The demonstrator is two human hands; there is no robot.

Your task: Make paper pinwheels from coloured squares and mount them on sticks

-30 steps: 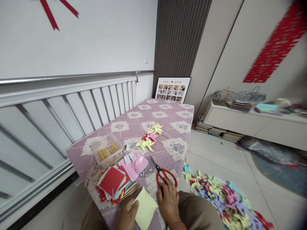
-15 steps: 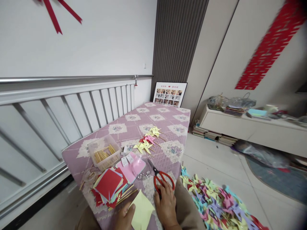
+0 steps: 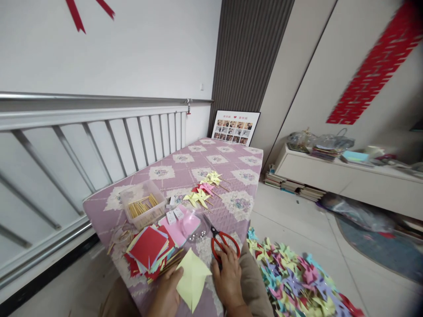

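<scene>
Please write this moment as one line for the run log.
left hand: holds yellow folded paper sheet | right hand: on red-handled metal scissors | nearby: stack of red paper squares

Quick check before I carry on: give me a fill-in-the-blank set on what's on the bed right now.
1. The right hand rests on scissors with ____ handles.
2. The left hand holds a ____ paper sheet.
3. The clear plastic box holds wooden ____.
4. The top sheet of the paper stack is ____.

Missing words: red; yellow; sticks; red
</scene>
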